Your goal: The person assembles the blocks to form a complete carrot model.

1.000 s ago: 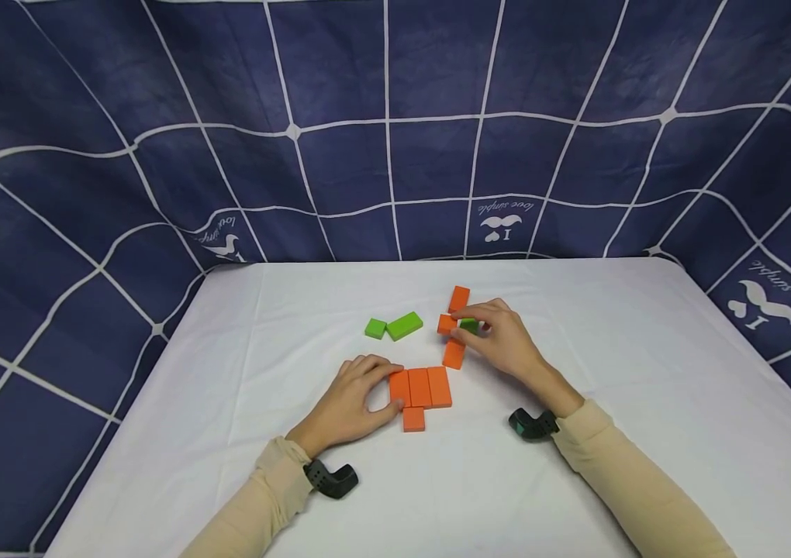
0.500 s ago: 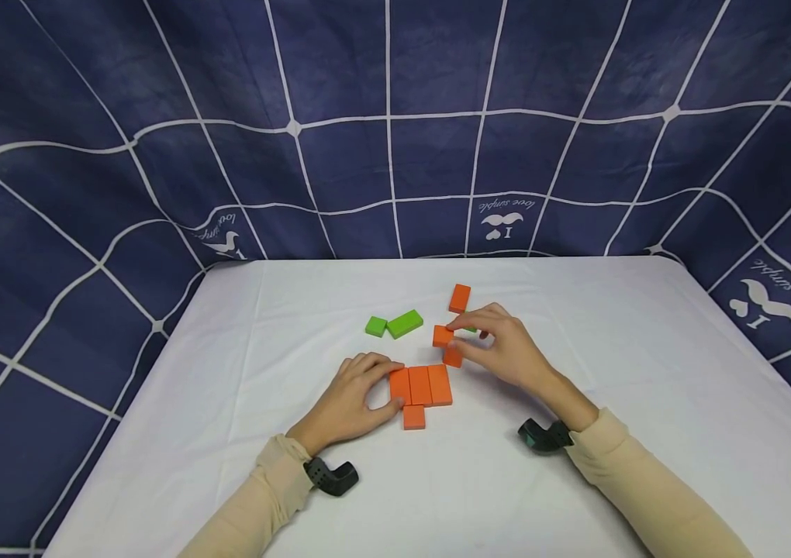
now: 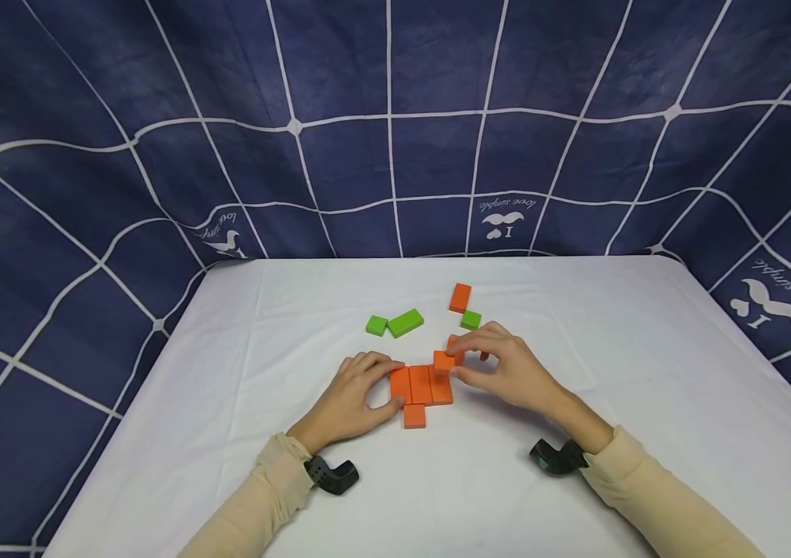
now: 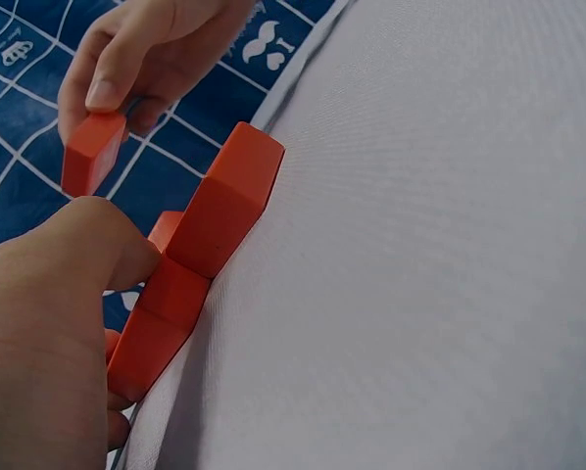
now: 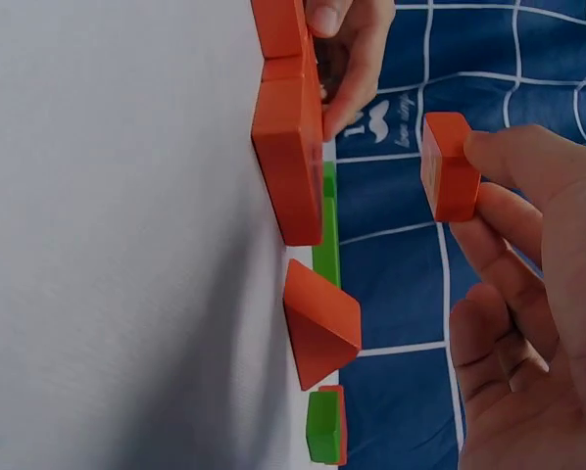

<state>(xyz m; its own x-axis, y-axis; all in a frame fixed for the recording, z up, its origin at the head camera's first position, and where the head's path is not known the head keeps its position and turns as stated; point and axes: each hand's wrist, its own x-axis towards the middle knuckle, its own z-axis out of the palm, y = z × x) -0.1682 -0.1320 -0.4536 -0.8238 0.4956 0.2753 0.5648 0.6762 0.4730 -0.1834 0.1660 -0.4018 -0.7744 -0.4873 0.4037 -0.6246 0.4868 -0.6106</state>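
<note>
Three orange blocks (image 3: pixel 419 385) lie side by side on the white cloth, and a smaller orange block (image 3: pixel 414 417) touches their near side. My left hand (image 3: pixel 347 407) spans the leftmost one, thumb at its near end and fingers at its far end. Between thumb and fingers my right hand (image 3: pixel 510 368) pinches a small orange block (image 5: pixel 450 166). This block is raised above the cloth, over the far end of the row's right side. An orange wedge-shaped block (image 5: pixel 322 323) lies just beyond, partly hidden by the right hand in the head view.
Farther back are a small green block (image 3: pixel 377 325) and a longer green block (image 3: pixel 405 322), nearly end to end. Right of them sit another small green block (image 3: pixel 471 319) and an orange block (image 3: pixel 461 297). A dark blue checked curtain (image 3: pixel 340 170) hangs behind the table.
My right hand has brought the small orange block toward me, from beside the right-hand green block to above the row. That green block is now uncovered. My left hand stays in place.
</note>
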